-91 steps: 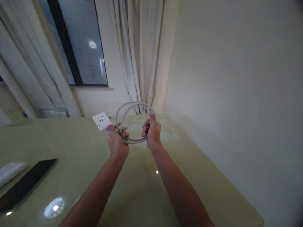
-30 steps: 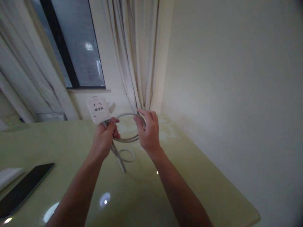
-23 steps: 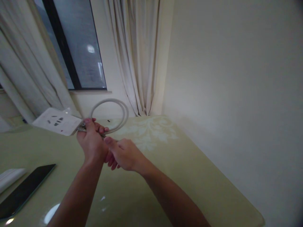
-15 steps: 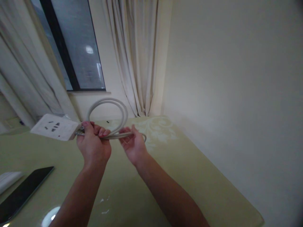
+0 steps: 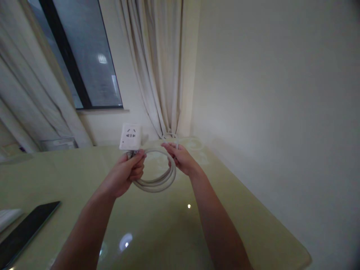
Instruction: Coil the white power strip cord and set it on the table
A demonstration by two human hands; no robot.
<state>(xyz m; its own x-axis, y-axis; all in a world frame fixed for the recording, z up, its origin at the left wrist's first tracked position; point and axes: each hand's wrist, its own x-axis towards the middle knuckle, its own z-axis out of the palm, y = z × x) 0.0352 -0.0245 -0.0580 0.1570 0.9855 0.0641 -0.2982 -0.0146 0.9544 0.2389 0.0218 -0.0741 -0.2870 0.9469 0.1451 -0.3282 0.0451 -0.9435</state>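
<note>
A white power strip [image 5: 130, 137] with socket slots on its face stands nearly upright above my left hand [image 5: 128, 170]. That hand is closed around the cord just below the strip's end. The pale grey power cord [image 5: 154, 186] hangs in several round loops between my two hands, over the table. My right hand [image 5: 179, 155] grips the cord at the right side of the loops, its fingers curled. A smaller loop of cord rises behind the right fingers. Both hands are above the table surface.
The glossy greenish table [image 5: 157, 232] reflects lamps. At its left lie a black flat slab like a tablet [image 5: 30, 228] and a white object [image 5: 8, 217]. Beyond stand curtains [image 5: 160, 67] and a window [image 5: 87, 52]; a plain wall [image 5: 267, 93] runs along the right.
The power strip has swung from lying out to the left to standing upright, and moved right. The cord loops now hang down between my hands. My right hand has shifted right.
</note>
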